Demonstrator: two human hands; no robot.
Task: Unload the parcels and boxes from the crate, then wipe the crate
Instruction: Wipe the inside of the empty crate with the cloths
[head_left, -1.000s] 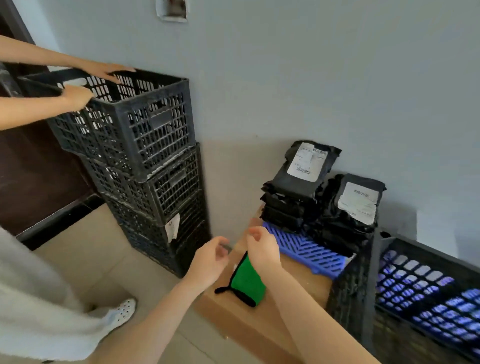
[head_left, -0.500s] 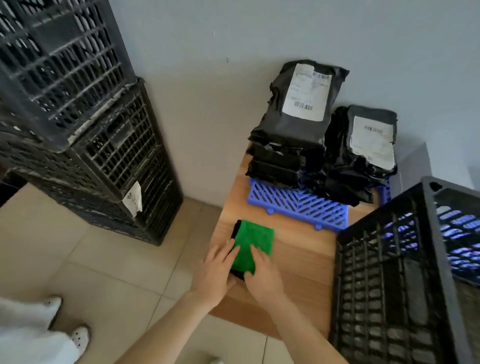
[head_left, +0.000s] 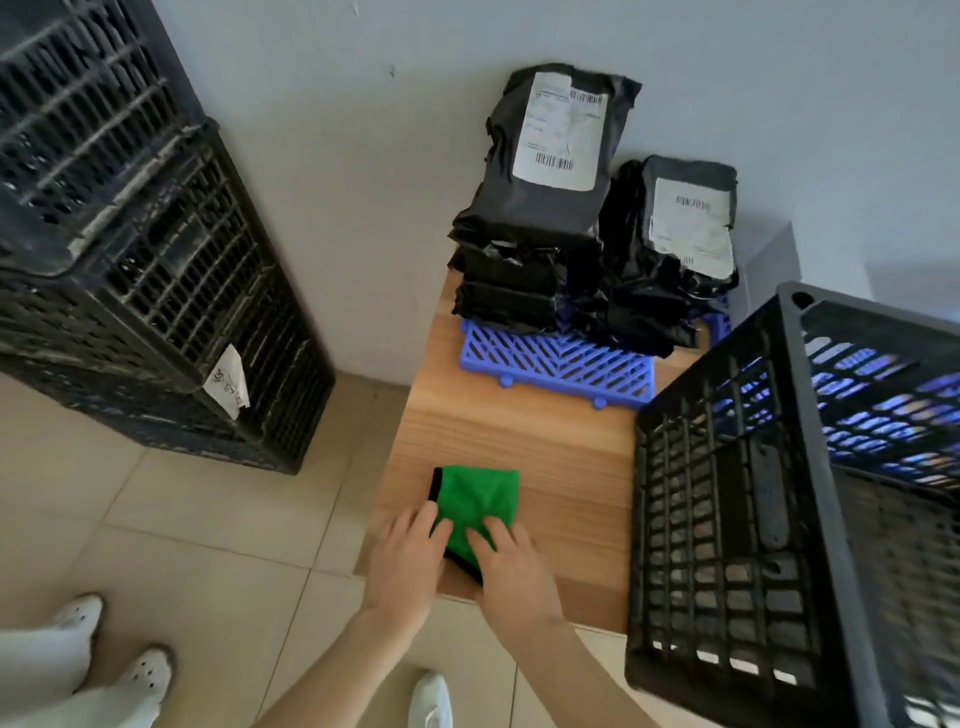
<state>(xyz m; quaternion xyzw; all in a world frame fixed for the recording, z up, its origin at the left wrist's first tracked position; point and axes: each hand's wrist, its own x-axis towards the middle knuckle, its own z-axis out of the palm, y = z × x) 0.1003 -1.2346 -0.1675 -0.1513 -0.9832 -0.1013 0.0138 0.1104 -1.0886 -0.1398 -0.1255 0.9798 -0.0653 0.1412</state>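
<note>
A folded green cloth (head_left: 480, 501) with a black edge lies flat near the front left corner of the wooden table (head_left: 545, 441). My left hand (head_left: 408, 558) and my right hand (head_left: 511, 566) both press on its near edge with straight fingers. To the right, a black lattice crate (head_left: 727, 519) stands on the table. I see no parcels in the part of its inside that shows. Two stacks of black parcels (head_left: 550, 208) with white labels rest on a blue plastic grid (head_left: 556, 364) at the back by the wall.
A stack of black crates (head_left: 145, 270) stands on the tiled floor at the left. Another person's white shoes (head_left: 140, 675) and trouser leg show at the bottom left. The wall runs right behind the parcels.
One second ago both hands held the cloth up, hanging. It now lies folded flat on the table under my fingers. The view has tilted down and the other person's hands have left it.
</note>
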